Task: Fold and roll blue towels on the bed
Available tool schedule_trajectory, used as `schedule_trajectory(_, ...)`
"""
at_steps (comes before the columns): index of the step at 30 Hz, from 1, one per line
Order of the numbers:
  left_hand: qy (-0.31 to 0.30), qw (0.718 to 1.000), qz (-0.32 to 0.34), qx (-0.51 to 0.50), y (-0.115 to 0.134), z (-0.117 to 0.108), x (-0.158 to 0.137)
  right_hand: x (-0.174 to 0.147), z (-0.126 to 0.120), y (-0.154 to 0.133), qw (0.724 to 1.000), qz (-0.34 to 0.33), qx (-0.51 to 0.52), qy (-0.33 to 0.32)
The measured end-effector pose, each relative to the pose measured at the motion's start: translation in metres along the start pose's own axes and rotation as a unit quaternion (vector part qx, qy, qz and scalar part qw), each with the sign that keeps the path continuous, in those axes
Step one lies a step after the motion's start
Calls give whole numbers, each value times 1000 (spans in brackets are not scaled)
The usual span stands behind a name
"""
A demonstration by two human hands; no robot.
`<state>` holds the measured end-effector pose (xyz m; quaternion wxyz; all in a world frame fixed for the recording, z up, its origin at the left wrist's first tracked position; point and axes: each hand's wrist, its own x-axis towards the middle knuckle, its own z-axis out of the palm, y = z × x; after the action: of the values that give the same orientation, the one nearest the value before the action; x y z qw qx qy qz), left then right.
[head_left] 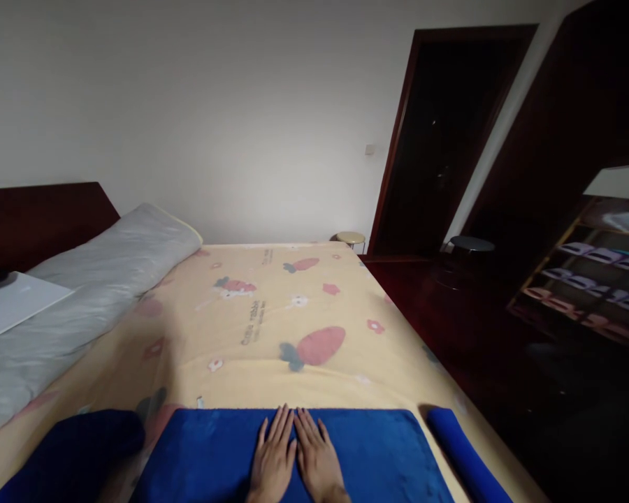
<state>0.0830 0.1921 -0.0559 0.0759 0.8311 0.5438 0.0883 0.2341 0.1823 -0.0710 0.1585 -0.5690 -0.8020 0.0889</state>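
Note:
My left hand [273, 454] and my right hand [317, 450] lie side by side, palms down, on a blue cloth [204, 447] that looks like a towel or small blanket. Fingers are stretched out, pointing away from me, with the tips near the cloth's far edge. The cloth is spread flat in a rough rectangle on the bed, and its near side runs out of view. Left of it lies a bunched dark blue cloth [76, 454]. A narrow blue roll of cloth [466, 454] lies along the right side. Neither hand holds anything.
A yellow bedsheet [304, 307] with carrot prints covers the bed. A grey pillow [120, 258] and a flat white object [21, 300] are at left. Beyond the bed's right edge are a dark door [451, 140], two stools [351, 238] [472, 244] and a shoe rack [587, 279].

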Motion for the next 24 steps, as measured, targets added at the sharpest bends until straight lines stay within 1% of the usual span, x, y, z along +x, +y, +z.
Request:
schedule_trajectory(1,6,1000,-17,5,-12,-4,-3,-5,-8,11,1000,8,-1,1)
schedule_trajectory(2,10,999,-49,15,-28,-9,-7,-11,-17,25,999,36,-6,4)
schedule_trajectory(3,15,995,-95,31,-47,-14,-13,-18,-25,42,997,70,-15,4)
schedule_trajectory(6,43,970,-222,87,-116,-27,-37,-47,-45,98,983,172,-59,20)
schedule_trajectory(8,54,947,-300,106,-165,-32,-56,-70,-51,135,969,225,-93,41)
schedule_trajectory(9,60,937,-324,113,-187,-35,-64,-80,-52,152,963,242,-109,50)
schedule_trajectory(10,59,936,-326,119,-207,-37,-71,-90,-53,167,959,251,-121,55)
schedule_trajectory(11,57,939,-314,125,-221,-39,-76,-97,-54,179,956,258,-128,59)
schedule_trajectory(12,53,943,-300,130,-230,-42,-79,-103,-54,188,954,261,-135,63)
schedule_trajectory(13,61,947,-288,133,-232,-45,-79,-105,-54,193,951,266,-142,70)
schedule_trajectory(14,81,948,-274,136,-227,-47,-78,-104,-53,192,945,277,-150,83)
schedule_trajectory(15,114,948,-262,139,-215,-48,-75,-101,-52,186,939,290,-158,99)
schedule_trajectory(16,152,947,-247,140,-196,-47,-71,-95,-48,175,933,298,-163,118)
schedule_trajectory(17,166,951,-223,136,-173,-44,-66,-88,-42,158,929,304,-164,136)
schedule_trajectory(18,156,961,-193,122,-147,-37,-62,-80,-33,137,934,286,-156,148)
schedule_trajectory(19,128,973,-164,100,-120,-28,-59,-73,-21,113,949,240,-139,147)
schedule_trajectory(21,60,988,-139,42,-71,-6,-54,-62,7,64,972,158,-98,143)
schedule_trajectory(22,36,991,-124,17,-53,6,-54,-60,22,42,978,128,-80,144)
schedule_trajectory(23,18,993,-116,1,-40,17,-55,-61,34,24,979,116,-69,152)
schedule_trajectory(24,10,992,-127,-8,-33,25,-59,-64,43,11,976,129,-61,162)
